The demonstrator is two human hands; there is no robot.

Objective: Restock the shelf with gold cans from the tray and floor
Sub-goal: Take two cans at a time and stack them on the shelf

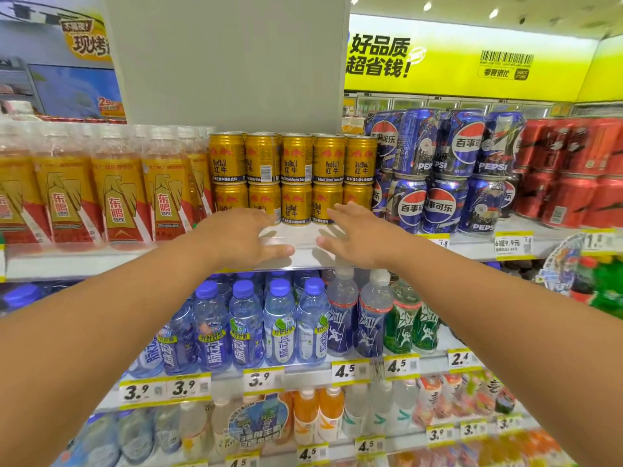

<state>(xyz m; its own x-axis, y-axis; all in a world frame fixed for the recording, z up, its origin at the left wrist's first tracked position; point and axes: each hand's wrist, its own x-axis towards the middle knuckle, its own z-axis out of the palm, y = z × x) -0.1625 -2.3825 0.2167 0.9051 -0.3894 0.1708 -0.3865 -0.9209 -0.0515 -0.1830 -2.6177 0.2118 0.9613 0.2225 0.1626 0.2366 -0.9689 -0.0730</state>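
Gold Red Bull cans (296, 163) stand two high in a row on the upper shelf (300, 241), filling the slot between orange bottles and blue cans. My left hand (241, 239) reaches out over the shelf's front edge, fingers spread, just below the lower left gold cans. My right hand (359, 235) is stretched out beside it, fingers apart, in front of the lower right gold cans. Neither hand holds anything. No tray or floor is in view.
Orange Dongpeng bottles (114, 197) stand left of the gold cans, blue Pepsi cans (445, 170) and red cans (569, 176) to the right. A grey pillar (229, 62) rises behind. Blue and clear water bottles (279, 328) fill the shelf below.
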